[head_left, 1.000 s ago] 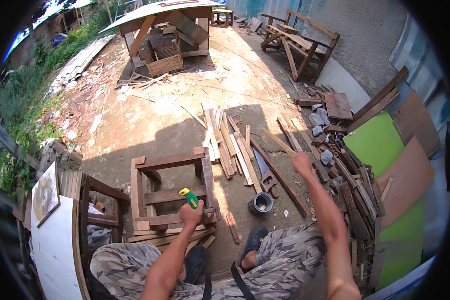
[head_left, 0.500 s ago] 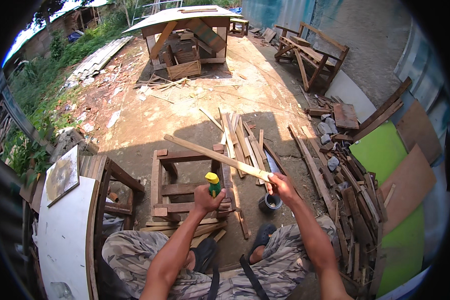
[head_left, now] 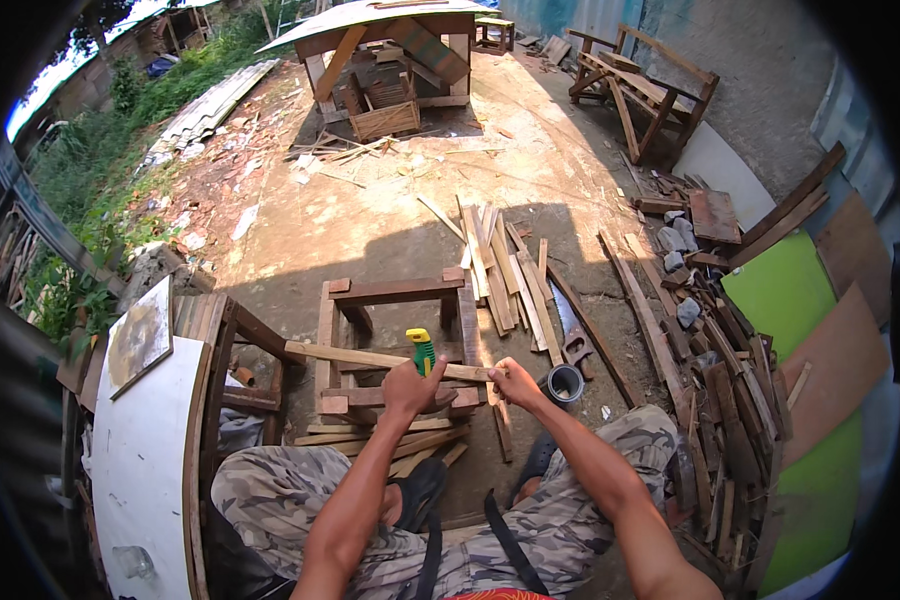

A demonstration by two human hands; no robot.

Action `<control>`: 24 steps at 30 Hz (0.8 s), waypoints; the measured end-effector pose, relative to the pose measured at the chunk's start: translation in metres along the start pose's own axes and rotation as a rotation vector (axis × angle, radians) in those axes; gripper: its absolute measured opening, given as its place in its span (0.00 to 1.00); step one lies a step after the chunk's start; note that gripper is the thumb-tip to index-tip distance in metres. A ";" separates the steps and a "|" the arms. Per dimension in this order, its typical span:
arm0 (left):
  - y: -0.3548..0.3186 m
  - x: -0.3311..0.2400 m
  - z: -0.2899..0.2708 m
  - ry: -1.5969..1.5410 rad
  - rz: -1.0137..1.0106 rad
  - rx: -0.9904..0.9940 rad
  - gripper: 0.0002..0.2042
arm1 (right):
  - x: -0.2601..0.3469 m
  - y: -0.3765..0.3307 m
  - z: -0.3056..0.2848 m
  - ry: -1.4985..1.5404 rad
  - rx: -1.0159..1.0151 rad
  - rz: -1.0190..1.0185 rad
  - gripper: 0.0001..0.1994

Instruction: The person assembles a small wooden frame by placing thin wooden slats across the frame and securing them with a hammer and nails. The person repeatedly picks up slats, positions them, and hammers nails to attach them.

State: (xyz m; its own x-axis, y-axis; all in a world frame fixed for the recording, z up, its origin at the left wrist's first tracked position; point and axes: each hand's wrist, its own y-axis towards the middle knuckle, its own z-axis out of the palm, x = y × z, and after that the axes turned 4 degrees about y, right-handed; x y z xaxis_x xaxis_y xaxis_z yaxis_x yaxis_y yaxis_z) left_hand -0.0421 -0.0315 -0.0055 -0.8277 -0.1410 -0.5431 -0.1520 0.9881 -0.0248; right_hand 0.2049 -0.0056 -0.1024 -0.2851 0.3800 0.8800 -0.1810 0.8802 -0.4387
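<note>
Now we hold slat (head_left: 355, 355) and handle (head_left: 422, 352)
Right hand (head_left: 515, 383) pinches the slat's end; left hand (head_left: 408, 389) curls fingers round the handle, above a frame (head_left: 395, 290)

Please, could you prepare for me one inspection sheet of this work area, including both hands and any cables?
Surface: ground, partly sunlit, partly shaded.
Job's things: wooden strip above a wooden frame; whether they touch is unclear. Green-and-yellow handled tool; its working end is hidden.
Clutter: loose slats beyond the frame, a handsaw beside them, a dark can, and heaped scrap wood on the right.
Left hand: closed around the tool handle.
Right hand: gripping the strip's right end.
Cables: nothing seen.
Surroundings: wooden bench at far right, green panel nearer, plants at left.
</note>
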 end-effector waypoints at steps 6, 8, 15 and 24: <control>0.002 -0.014 -0.011 0.092 -0.019 0.147 0.37 | 0.010 0.010 0.024 -0.380 -0.301 -0.363 0.22; 0.003 -0.020 -0.016 0.105 0.035 0.199 0.38 | 0.030 0.006 0.027 -0.389 -0.493 -0.372 0.22; -0.021 -0.052 0.004 0.361 0.588 0.484 0.41 | 0.085 -0.035 -0.027 0.086 0.521 0.325 0.49; -0.062 -0.036 0.063 0.495 1.033 0.346 0.27 | 0.022 -0.087 -0.032 0.545 1.001 0.599 0.38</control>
State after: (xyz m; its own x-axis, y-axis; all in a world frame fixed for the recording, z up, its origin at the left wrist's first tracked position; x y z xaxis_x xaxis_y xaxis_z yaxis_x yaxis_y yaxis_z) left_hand 0.0311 -0.0833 -0.0374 -0.6026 0.7959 -0.0587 0.7980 0.6017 -0.0331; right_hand 0.2441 -0.0646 -0.0388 -0.1905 0.9151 0.3553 -0.8505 0.0269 -0.5252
